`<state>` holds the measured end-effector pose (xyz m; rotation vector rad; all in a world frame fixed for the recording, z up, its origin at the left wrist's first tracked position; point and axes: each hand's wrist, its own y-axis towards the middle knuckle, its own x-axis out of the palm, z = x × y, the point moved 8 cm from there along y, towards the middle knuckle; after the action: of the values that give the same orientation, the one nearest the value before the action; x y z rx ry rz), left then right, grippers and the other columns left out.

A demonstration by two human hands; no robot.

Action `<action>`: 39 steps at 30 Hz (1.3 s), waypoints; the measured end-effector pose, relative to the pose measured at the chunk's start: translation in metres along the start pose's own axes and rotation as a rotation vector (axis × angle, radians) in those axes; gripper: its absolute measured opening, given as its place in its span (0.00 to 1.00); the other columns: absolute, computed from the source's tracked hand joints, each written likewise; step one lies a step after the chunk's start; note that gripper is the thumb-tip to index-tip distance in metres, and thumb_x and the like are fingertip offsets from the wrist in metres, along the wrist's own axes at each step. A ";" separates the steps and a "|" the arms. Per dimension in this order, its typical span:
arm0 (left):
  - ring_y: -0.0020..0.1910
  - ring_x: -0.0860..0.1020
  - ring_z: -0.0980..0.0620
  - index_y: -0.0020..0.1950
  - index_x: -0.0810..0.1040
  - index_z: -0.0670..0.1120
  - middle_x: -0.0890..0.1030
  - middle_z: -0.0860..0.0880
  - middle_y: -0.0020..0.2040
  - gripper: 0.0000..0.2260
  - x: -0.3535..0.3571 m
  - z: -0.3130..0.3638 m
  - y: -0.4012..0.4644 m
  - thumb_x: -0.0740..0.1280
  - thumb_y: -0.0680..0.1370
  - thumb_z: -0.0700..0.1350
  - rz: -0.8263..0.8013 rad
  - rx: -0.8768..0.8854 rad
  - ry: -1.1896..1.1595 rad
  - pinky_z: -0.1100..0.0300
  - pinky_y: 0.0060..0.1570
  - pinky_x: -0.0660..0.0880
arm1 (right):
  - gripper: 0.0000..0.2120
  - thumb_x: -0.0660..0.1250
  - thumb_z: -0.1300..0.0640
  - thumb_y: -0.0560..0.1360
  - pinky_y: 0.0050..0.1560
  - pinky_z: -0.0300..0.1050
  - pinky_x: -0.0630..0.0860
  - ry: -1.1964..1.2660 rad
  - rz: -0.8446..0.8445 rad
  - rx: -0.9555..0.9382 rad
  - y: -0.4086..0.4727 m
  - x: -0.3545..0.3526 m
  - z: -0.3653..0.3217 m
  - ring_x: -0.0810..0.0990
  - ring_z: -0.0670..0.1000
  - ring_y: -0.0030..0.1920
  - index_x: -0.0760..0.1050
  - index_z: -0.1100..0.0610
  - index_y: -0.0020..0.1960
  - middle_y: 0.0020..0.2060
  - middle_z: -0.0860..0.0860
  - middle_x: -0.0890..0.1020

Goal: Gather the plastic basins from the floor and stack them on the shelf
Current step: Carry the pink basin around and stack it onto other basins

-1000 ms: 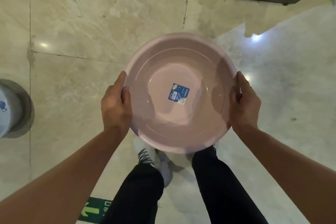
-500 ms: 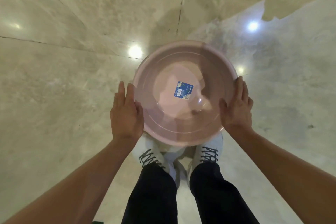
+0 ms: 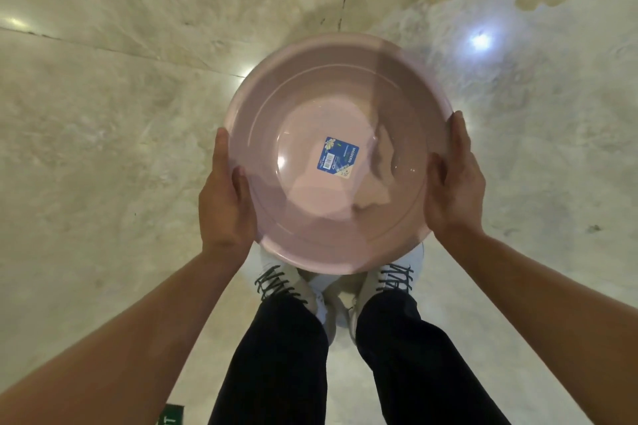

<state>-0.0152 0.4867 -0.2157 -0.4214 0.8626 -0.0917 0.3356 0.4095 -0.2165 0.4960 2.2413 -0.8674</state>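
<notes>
Both arms reach forward and down from the lower corners of the view, nearly straight, with the forearms bare. The left hand grips the left edge of the pink plastic basin: its thumb lies over the rim on the inside and the other fingers go under the outer wall, where they are hidden. The right hand grips the right edge in the same way, thumb inside the rim, fingers curled around the outside. The basin is held level between the two hands, open side up, above the marble floor and just in front of the person's white sneakers. A blue label is stuck on the bottom of the basin inside. Dark trousers cover the legs below.
</notes>
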 end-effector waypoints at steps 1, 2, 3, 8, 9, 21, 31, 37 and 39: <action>0.50 0.72 0.64 0.82 0.54 0.58 0.75 0.58 0.58 0.26 -0.012 0.000 -0.002 0.56 0.85 0.46 0.014 -0.030 -0.005 0.70 0.49 0.69 | 0.31 0.57 0.59 0.82 0.50 0.24 0.62 0.016 0.000 -0.028 -0.004 -0.004 -0.012 0.71 0.50 0.57 0.56 0.48 0.83 0.65 0.65 0.77; 0.51 0.73 0.62 0.82 0.53 0.60 0.74 0.59 0.59 0.26 -0.026 0.001 -0.004 0.56 0.85 0.46 0.028 -0.054 -0.008 0.65 0.51 0.69 | 0.30 0.57 0.60 0.82 0.51 0.19 0.61 0.028 -0.002 -0.054 -0.008 -0.008 -0.026 0.70 0.50 0.58 0.57 0.49 0.83 0.66 0.65 0.77; 0.52 0.73 0.61 0.82 0.53 0.60 0.74 0.59 0.59 0.27 -0.042 0.005 -0.007 0.56 0.84 0.47 0.043 -0.066 -0.009 0.63 0.52 0.68 | 0.30 0.57 0.61 0.83 0.51 0.16 0.59 0.038 -0.005 -0.073 -0.013 -0.012 -0.041 0.70 0.49 0.59 0.57 0.50 0.83 0.66 0.65 0.77; 0.58 0.78 0.52 0.82 0.54 0.60 0.77 0.54 0.68 0.25 -0.144 0.047 -0.031 0.55 0.86 0.47 0.101 -0.070 -0.084 0.63 0.54 0.70 | 0.29 0.56 0.60 0.84 0.58 0.23 0.62 0.064 -0.010 -0.160 -0.043 -0.045 -0.130 0.72 0.40 0.60 0.57 0.47 0.83 0.67 0.45 0.74; 0.59 0.78 0.52 0.81 0.53 0.63 0.78 0.53 0.68 0.25 -0.168 0.055 -0.036 0.54 0.86 0.48 0.116 -0.084 -0.102 0.61 0.55 0.71 | 0.29 0.55 0.60 0.84 0.61 0.27 0.62 0.066 -0.025 -0.185 -0.050 -0.052 -0.151 0.72 0.40 0.64 0.56 0.46 0.84 0.69 0.40 0.71; 0.57 0.67 0.84 0.81 0.62 0.51 0.66 0.86 0.58 0.23 -0.500 0.094 -0.188 0.57 0.86 0.47 0.546 -0.158 -0.328 0.81 0.57 0.63 | 0.26 0.58 0.54 0.86 0.68 0.28 0.64 0.119 -0.306 -0.639 -0.200 -0.130 -0.481 0.65 0.25 0.68 0.60 0.53 0.82 0.71 0.27 0.66; 0.68 0.73 0.63 0.78 0.67 0.58 0.75 0.62 0.71 0.21 -0.720 0.126 -0.335 0.57 0.85 0.45 0.715 -0.324 -0.564 0.52 0.68 0.73 | 0.24 0.59 0.61 0.84 0.76 0.56 0.68 0.133 -0.549 -0.682 -0.385 -0.194 -0.693 0.71 0.49 0.75 0.65 0.55 0.80 0.75 0.50 0.73; 0.67 0.75 0.60 0.75 0.71 0.57 0.76 0.59 0.70 0.22 -0.829 0.125 -0.367 0.60 0.83 0.39 0.836 -0.327 -0.710 0.48 0.70 0.71 | 0.18 0.61 0.59 0.82 0.47 0.49 0.83 0.264 -0.654 -0.779 -0.468 -0.204 -0.798 0.85 0.44 0.51 0.79 0.41 0.64 0.53 0.42 0.85; 0.66 0.77 0.57 0.74 0.74 0.57 0.79 0.58 0.68 0.22 -0.866 0.119 -0.360 0.60 0.82 0.39 0.866 -0.317 -0.727 0.47 0.68 0.73 | 0.19 0.61 0.59 0.81 0.42 0.44 0.82 0.285 -0.708 -0.800 -0.481 -0.186 -0.838 0.85 0.43 0.48 0.79 0.37 0.63 0.51 0.40 0.85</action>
<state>-0.4582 0.4093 0.6157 -0.3078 0.2742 0.9563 -0.1789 0.6384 0.5906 -0.6102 2.8109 -0.1280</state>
